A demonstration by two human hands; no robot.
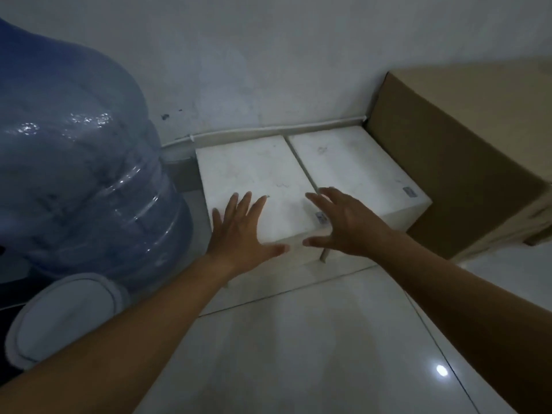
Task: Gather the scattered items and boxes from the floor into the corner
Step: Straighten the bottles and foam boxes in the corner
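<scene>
Your left hand (239, 228) lies spread flat on the near edge of the left white box (257, 180); your right hand (343, 222), fingers splayed and empty, hovers over the seam with the right white box (358, 168). Both boxes run lengthwise away from you toward the far wall (268, 70).

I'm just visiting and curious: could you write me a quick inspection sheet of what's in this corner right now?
Surface: pale glossy tiled floor, reflecting a light spot.
Job's things: two white boxes side by side against the wall; large brown cardboard box touching the right one.
Clutter: blue water jug at left; round white object below it.
Hands: left hand spread over the left white box; right hand open above the seam; neither grips anything.
Cables: white conduit along the wall base.
Surroundings: pale scuffed wall.
</scene>
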